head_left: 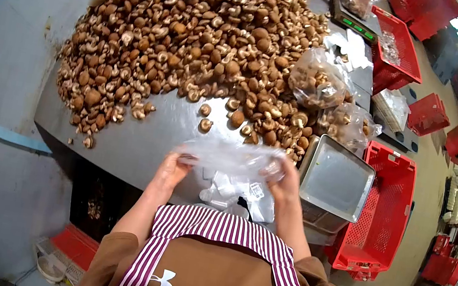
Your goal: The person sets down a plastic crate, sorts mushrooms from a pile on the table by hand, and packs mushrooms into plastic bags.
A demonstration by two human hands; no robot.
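Stretched between my two hands is a clear plastic bag (229, 158), blurred by motion and showing no mushrooms inside. My left hand (175, 165) grips its left end, and my right hand (283, 176) has the other end. The bag hangs above the metal table's front edge. Just beyond it, a few loose mushrooms (205, 125) lie on the metal table (165, 126). A large heap of brown mushrooms (196, 47) covers most of the tabletop. Below the bag, white labels and clear plastic pieces (227, 188) lie near my apron.
Filled bags of mushrooms (319, 79) stand at the heap's right, near a scale with a green display (354, 26). A metal tray (337, 176) sits right of my right hand. Beyond it are a red crate (372, 227) and another red crate (398, 74). A wall (7, 57) borders the left.
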